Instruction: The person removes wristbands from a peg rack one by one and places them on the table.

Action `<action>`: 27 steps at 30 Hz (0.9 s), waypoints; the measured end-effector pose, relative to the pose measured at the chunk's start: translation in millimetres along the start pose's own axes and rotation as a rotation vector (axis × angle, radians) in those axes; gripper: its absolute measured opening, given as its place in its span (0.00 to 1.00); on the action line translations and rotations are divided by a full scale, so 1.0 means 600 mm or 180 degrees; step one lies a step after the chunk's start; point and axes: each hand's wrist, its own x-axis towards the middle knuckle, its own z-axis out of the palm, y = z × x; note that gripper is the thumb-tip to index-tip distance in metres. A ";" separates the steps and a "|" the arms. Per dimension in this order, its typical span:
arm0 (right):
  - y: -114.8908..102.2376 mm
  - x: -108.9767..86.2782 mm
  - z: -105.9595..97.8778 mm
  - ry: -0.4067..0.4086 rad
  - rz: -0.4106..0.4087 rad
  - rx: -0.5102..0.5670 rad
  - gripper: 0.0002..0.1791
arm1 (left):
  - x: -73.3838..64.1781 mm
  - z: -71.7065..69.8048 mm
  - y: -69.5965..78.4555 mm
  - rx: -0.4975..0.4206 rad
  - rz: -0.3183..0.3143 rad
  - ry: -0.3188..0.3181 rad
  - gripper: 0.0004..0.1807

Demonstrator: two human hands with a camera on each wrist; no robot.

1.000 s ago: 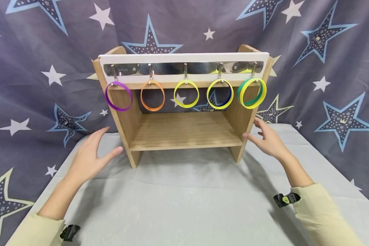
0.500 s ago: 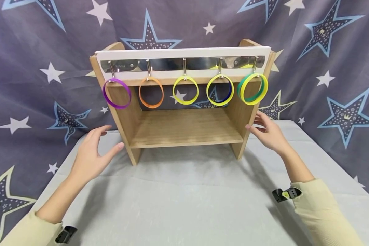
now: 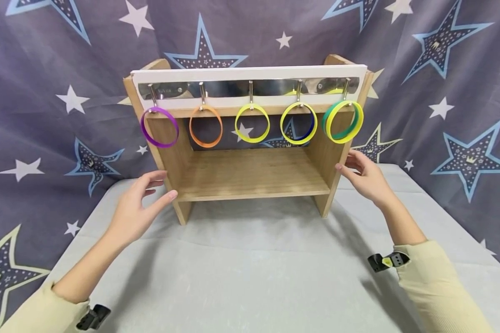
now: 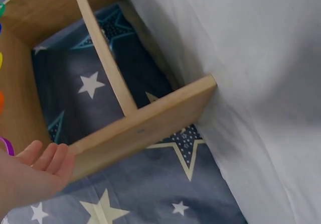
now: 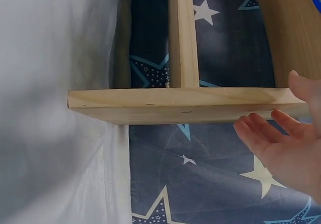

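Note:
A wooden shelf rack (image 3: 252, 172) stands upright on the grey-covered table. Along its top front runs a white board with a metal strip of hooks (image 3: 251, 88). From the hooks hang rings: a purple ring (image 3: 176, 134), an orange ring (image 3: 191, 134), yellow rings (image 3: 268, 132) and a green one (image 3: 326, 127). My left hand (image 3: 135, 212) is beside the rack's left panel, fingers loosely bent, fingertips at or very near the wood. At the right panel (image 5: 190, 111), my right hand (image 3: 368, 180) has its thumb by the front edge and fingers along the outer side; contact is unclear.
A grey cloth (image 3: 254, 273) covers the table. Behind it hangs a dark curtain (image 3: 275, 27) printed with stars. Both wrists carry black straps, the right one (image 3: 387, 262) below the sleeve cuff.
My left hand has moved right, up to the rack's left panel. The right hand has shifted slightly closer to the right panel. The rings hang as before.

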 end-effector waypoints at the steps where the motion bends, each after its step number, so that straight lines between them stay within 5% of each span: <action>1: 0.001 0.000 0.000 0.0005 0.0010 0.0016 0.30 | 0.001 0.001 0.002 -0.0046 -0.0024 -0.0037 0.25; 10: 0.007 0.002 -0.002 0.0111 -0.0040 0.0313 0.27 | 0.015 0.007 0.028 -0.0385 -0.0223 -0.0340 0.25; 18: 0.008 0.012 -0.007 0.0029 -0.0156 0.0791 0.17 | 0.027 0.016 0.053 -0.0639 -0.0286 -0.0563 0.25; 27: 0.018 0.017 -0.015 -0.0069 -0.0103 0.0984 0.18 | 0.037 0.026 0.081 -0.0896 -0.0308 -0.0757 0.25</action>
